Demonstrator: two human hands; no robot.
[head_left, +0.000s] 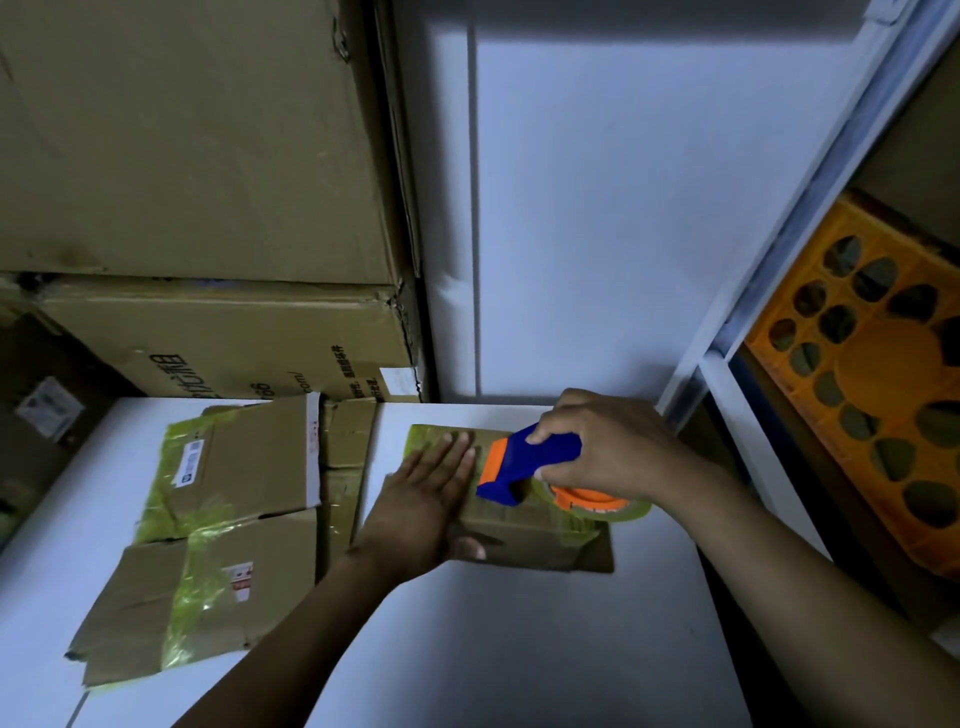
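Head view, first question: where is the small cardboard box (524, 535)?

— On the white desk (519, 649), close to the far edge and right of the middle. Yellowish clear tape covers its far end.

— And the hands?

— The left hand (421, 506) lies flat on the box's left part, fingers straight and together, pointing to the far edge, the thumb down at the near side. The right hand (608, 447) grasps the blue handle of a tape dispenser (524, 462), fingers curled round it.

— Where does the dispenser sit?

— On top of the box, its blue and orange head just beside the left fingertips. Its tape roll (613, 506), on an orange hub, hangs over the box's right side.

— What else is on the desk?

— Two flattened cartons at the left side, both wrapped in the same yellowish tape: one (244, 462) near the far edge, one (171, 597) nearer the front. They are well apart from the hands.

— Beyond the desk?

— Large brown cartons (208, 332) stacked past the far left corner, and an orange crate (872, 374) on a shelf off the right edge.
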